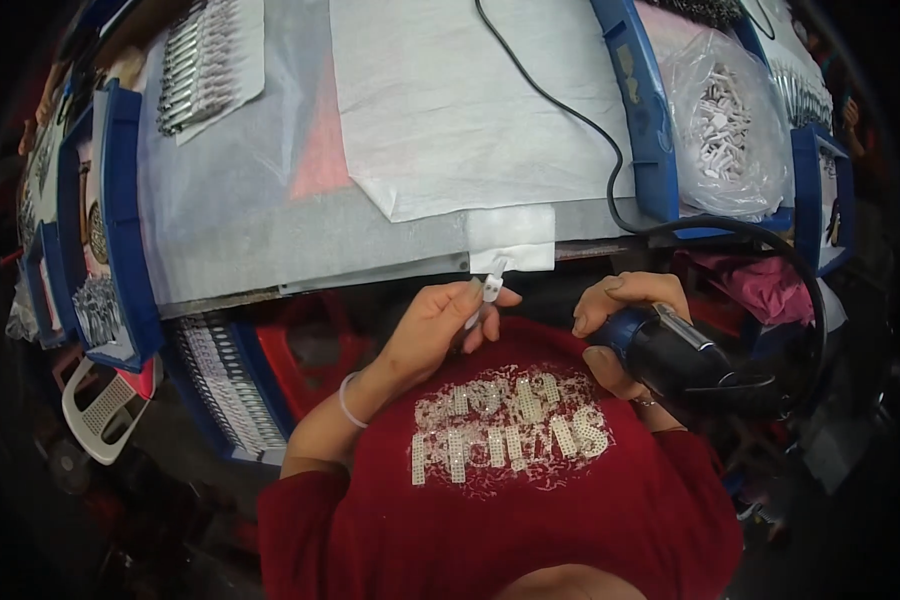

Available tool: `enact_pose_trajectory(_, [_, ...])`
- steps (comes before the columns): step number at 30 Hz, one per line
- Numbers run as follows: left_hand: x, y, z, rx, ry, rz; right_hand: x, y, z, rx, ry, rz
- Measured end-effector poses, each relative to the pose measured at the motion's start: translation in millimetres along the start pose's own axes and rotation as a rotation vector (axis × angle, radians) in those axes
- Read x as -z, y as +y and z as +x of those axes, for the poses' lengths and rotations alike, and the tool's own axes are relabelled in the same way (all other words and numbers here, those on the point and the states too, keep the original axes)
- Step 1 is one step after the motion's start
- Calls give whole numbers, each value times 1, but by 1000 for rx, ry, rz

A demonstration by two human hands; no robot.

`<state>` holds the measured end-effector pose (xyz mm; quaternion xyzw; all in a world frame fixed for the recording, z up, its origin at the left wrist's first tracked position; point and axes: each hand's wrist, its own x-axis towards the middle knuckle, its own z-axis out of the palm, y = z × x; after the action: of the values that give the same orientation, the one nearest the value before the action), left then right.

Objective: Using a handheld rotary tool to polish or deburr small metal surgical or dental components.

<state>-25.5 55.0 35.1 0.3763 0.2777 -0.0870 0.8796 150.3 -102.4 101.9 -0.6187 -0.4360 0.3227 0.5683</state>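
In front of the table edge, my left hand (438, 325) pinches a small white plastic piece (491, 289) between thumb and fingers. The piece has small dark holes, and a pale, clear tip sticks up from it toward the edge. To the right, my right hand (638, 292) is wrapped round a black corded power tool (675, 358) with a blue collar and a silver strip. Its working end is hidden by the fingers. The tool and the white piece are apart. Just beyond my left hand, a white pad (511, 228) is folded over the table edge.
A white sheet (470, 90) covers much of the grey table (300, 245). A black cable (613, 180) crosses it. At right, a blue bin (660, 150) holds a plastic bag (722, 130) of small white parts. Metal parts (205, 65) lie in rows at far left, near blue trays (125, 220).
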Motion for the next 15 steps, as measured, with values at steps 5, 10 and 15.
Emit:
enact_pose_trajectory(5, [-7, -24, 17, 14, -37, -259, -6, 1, 2, -63, -52, -27])
enact_pose_trajectory(10, [-8, -33, 27, 56, -37, -525, -16, 18, -2, -290, -44, -45])
enact_pose_trajectory(15, [-4, -39, 33, 62, -36, -583, -30, 32, 4, -236, 97, -47])
